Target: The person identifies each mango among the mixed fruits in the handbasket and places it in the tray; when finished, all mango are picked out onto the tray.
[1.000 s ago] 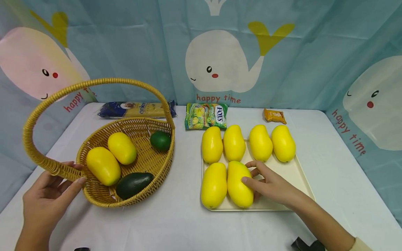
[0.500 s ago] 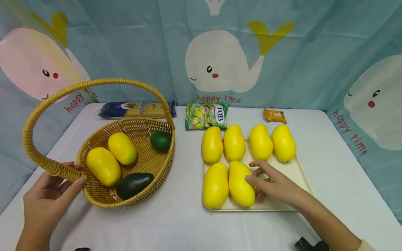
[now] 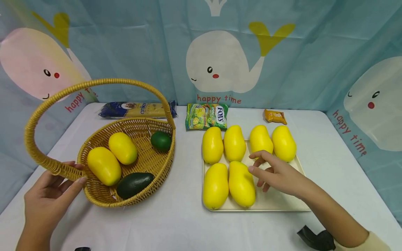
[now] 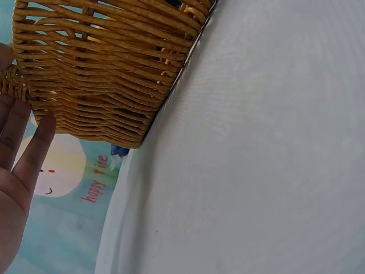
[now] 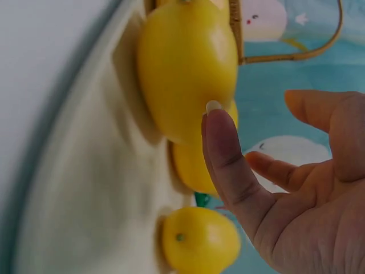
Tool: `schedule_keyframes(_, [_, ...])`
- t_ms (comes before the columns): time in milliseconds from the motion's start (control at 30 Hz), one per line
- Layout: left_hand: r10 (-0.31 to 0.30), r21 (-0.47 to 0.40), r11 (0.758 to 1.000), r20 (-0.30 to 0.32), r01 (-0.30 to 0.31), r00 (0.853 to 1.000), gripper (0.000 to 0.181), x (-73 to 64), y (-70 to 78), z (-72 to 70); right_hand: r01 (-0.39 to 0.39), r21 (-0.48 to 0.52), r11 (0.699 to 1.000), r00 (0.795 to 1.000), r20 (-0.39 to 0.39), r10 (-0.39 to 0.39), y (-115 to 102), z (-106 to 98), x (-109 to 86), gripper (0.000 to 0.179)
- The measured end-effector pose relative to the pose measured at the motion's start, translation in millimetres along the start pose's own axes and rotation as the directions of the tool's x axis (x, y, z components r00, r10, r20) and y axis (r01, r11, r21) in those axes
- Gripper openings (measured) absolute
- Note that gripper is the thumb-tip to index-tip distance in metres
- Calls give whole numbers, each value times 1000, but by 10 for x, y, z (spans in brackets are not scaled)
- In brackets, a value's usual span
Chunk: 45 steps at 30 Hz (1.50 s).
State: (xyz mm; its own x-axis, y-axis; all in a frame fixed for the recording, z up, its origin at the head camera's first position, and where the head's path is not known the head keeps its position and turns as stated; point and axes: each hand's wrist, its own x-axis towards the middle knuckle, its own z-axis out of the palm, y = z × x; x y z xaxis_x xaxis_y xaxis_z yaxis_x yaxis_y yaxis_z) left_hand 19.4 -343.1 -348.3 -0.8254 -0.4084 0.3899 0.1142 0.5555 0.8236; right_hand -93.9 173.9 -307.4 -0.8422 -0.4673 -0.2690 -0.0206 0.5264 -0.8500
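Observation:
At the left in the head view, my left hand [image 3: 47, 198] grips the wicker basket [image 3: 164, 170] where its tall handle [image 3: 113, 81] meets the rim. Inside the basket lie two yellow mangoes [image 3: 104, 166], a dark green avocado [image 3: 135, 184] and a small round green fruit [image 3: 161, 141]. My right hand [image 3: 279, 174] hovers over the cream tray [image 3: 282, 198] with loosely bent fingers and nothing in them. Its thumb is beside the front-row mango [image 3: 242, 184], and in the right wrist view a fingertip overlaps a mango [image 5: 188, 68]. Several mangoes stand on the tray in two rows.
Along the back edge lie a blue pasta packet [image 3: 141, 109], a green sweets bag [image 3: 206, 116] and a small orange wrapper [image 3: 275, 116]. A black strap-like piece [image 3: 316, 238] is near the right forearm. A whale-print curtain [image 3: 150, 52] encloses the table.
My right hand has let go of the front-row mango and risen up and to the right from it. That mango has shifted slightly right. The left hand keeps its hold.

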Motion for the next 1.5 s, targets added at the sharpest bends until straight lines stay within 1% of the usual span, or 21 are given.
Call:
schedule_keyframes(167, [2, -35, 999, 2, -2, 1000, 54, 0, -6, -1, 94, -93, 991, 995, 21, -93, -227, -50, 87, 48])
schedule_keyframes(200, [6, -30, 1000, 2, -6, 1000, 54, -3, -7, 0, 106, -112, 988, 994, 21, -104, -278, -54, 109, 47])
schedule_keyframes(333, [14, -36, 999, 6, -13, 1000, 55, -3, -24, 0, 117, -174, 978, 993, 21, -115, -453, -44, 225, 45])
schedule_keyframes(467, [25, -14, 1000, 7, -25, 1000, 56, -1, -32, -6, 126, -188, 974, 992, 42, -121, -609, -6, 372, 44])
schedule_keyframes(567, [27, 8, 1000, 3, -27, 1000, 56, 2, -32, -4, 155, -204, 967, 987, 64, -145, -736, 49, 512, 43])
schedule_keyframes(667, [21, 6, 1000, -1, -21, 1000, 56, 5, -29, 1, 197, -261, 945, 980, 81, -182, -864, 145, 672, 42])
schedule_keyframes(833, [23, 5, 1000, 2, -23, 1000, 55, 0, -13, 1, 290, -310, 905, 956, 145, -256, -1080, 396, 937, 38])
schedule_keyframes(900, [26, 0, 1000, 5, -26, 1000, 55, -2, -11, -2, 315, -291, 903, 945, 186, -270, -1185, 518, 1026, 37])
schedule_keyframes(1067, [10, -53, 999, 6, -10, 1000, 54, -21, -25, -5, 377, -318, 870, 916, 270, -297, -1474, 848, 1224, 37])
schedule_keyframes(1133, [8, -85, 996, 9, -7, 1000, 54, -28, -38, 0, 402, -339, 851, 906, 285, -314, -1561, 977, 1305, 37])
schedule_keyframes(1167, [15, -86, 996, 12, -14, 1000, 55, -29, -47, 4, 410, -341, 846, 902, 287, -322, -1592, 1040, 1346, 36])
schedule_keyframes(1233, [27, -76, 997, 20, -26, 999, 55, -25, -59, 8, 422, -320, 849, 896, 291, -336, -1637, 1162, 1425, 36])
schedule_keyframes(1333, [46, -20, 999, 25, -45, 999, 56, -14, -62, 4, 451, -271, 851, 878, 304, -369, -1688, 1359, 1533, 37])
schedule_keyframes(1400, [45, 20, 999, 20, -45, 999, 56, -5, -57, -1, 457, -261, 850, 874, 307, -376, -1715, 1505, 1581, 37])
schedule_keyframes(1433, [40, 28, 999, 19, -40, 999, 55, -3, -52, -5, 455, -258, 852, 876, 305, -374, -1720, 1584, 1604, 38])
schedule_keyframes(1467, [35, 29, 999, 18, -35, 999, 56, -1, -50, -10, 446, -270, 854, 881, 300, -365, -1725, 1667, 1625, 39])
schedule_keyframes(1500, [27, 28, 999, 18, -27, 999, 56, -2, -43, -13, 428, -281, 859, 891, 290, -349, -1726, 1748, 1641, 41])
